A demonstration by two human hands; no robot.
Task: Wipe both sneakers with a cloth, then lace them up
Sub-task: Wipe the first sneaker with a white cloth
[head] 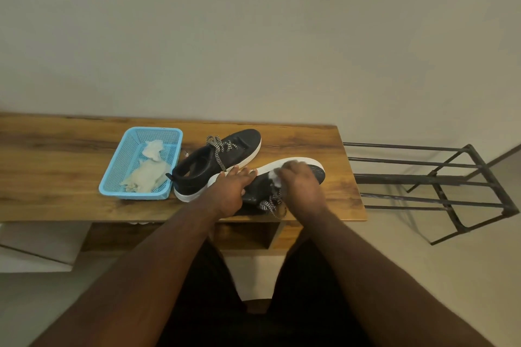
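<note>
A person stands at a wooden desk (84,149) set against a plain wall, both bare forearms reaching forward. The near sneaker (315,170), black with a white sole, lies tipped onto its side at the desk's front edge, its sole turned away from the person and its toe pointing right. The left hand (231,191) lies flat on the heel end of this sneaker, fingers straight and spread across the white sole edge, pressing it down. The right hand (301,183) is curled over a small white cloth (275,177), of which only a bit shows under the fingers, and holds it against the sneaker's black upper near the toe. The sneaker's black-and-white patterned laces (270,205) hang loose below the right hand, trailing over the desk's front edge.

Just behind this sneaker, touching or nearly touching it, the second sneaker (214,160) stands upright on its sole, toe pointing away and to the right, its own patterned laces lying loose over the tongue. Left of the near sneaker, beside the second sneaker's heel, sits a light blue plastic basket (112,180) holding crumpled pale cloths (146,177). Right of the near sneaker, beyond the desk's end, a black metal rack (439,177) stands on the floor.
</note>
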